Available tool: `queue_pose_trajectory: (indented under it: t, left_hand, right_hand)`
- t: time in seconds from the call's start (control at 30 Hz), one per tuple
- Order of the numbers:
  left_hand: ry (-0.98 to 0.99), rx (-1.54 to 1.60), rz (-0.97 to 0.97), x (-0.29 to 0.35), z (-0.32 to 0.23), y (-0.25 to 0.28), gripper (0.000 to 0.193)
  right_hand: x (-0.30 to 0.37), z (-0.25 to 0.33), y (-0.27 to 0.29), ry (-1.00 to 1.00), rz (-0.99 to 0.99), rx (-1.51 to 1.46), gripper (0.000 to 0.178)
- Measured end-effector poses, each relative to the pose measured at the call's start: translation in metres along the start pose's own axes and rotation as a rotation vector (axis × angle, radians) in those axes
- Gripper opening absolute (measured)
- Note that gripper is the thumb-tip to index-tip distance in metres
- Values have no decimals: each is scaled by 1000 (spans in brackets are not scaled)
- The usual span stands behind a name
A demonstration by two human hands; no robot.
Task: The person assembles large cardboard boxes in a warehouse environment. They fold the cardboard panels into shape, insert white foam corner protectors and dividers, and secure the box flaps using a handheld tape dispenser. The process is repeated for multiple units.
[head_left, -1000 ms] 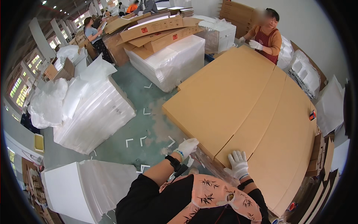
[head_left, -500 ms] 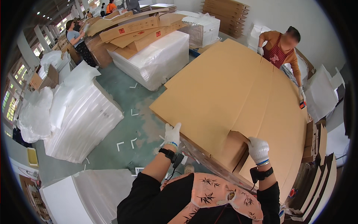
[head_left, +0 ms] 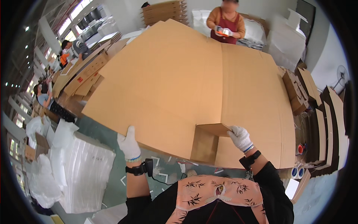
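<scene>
A large brown cardboard sheet (head_left: pixel 164 86) with crease lines lies spread out in front of me. At its near left edge, my left hand (head_left: pixel 128 143) in a white knit glove grips the board, thumb on top and the other fingers hidden beneath. My right hand (head_left: pixel 240 138), gloved too, pinches the end of a raised cardboard flap (head_left: pixel 213 129) at the near side. This flap stands bent up from the sheet beside a cut-out opening.
Across the sheet a co-worker (head_left: pixel 227 22) holds a small orange tool (head_left: pixel 223 32). Folded cardboard (head_left: pixel 296 89) and tape rolls (head_left: pixel 298 172) are on the right. A plastic-wrapped stack (head_left: pixel 89 168) stands left; white corner pieces (head_left: pixel 161 178) lie on the floor.
My view has turned, and the sheet now lies more squarely before me. Both my hands keep their grip. The co-worker has lifted the tool off the board and now holds it in both hands.
</scene>
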State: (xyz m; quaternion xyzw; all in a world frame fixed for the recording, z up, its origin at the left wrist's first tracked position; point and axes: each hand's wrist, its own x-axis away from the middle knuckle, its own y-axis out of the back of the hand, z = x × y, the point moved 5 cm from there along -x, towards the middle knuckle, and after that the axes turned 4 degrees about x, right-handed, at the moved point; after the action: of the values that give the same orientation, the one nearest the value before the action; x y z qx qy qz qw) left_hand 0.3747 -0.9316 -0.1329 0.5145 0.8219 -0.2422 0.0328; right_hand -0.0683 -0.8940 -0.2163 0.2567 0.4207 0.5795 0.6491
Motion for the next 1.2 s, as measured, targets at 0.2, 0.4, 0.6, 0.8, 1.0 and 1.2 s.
queue_pose_trajectory:
  t: [0.2, 0.4, 0.6, 0.8, 1.0, 1.2]
  left_hand:
    - [-349, -305, 462, 73, -90, -139, 20]
    - [-781, -760, 936, 186, -113, -289, 55]
    - [-864, -809, 1489, 289, -51, -374, 70]
    - [-703, -773, 1985, 307, 82, -353, 60]
    - [-73, -1772, 1053, 122, 142, -293, 88]
    - [684, -1498, 1141, 123, 127, -319, 86]
  right_hand:
    - [38, -78, -43, -260, 143, -146, 32]
    - [45, -119, -72, -289, 174, -349, 34]
    - [69, -147, -68, -227, 87, -417, 41]
    - [102, -184, -57, -326, 35, -369, 46]
    - [96, -220, -43, -428, -80, -223, 51]
    - [98, -287, -24, -624, -210, 126, 56]
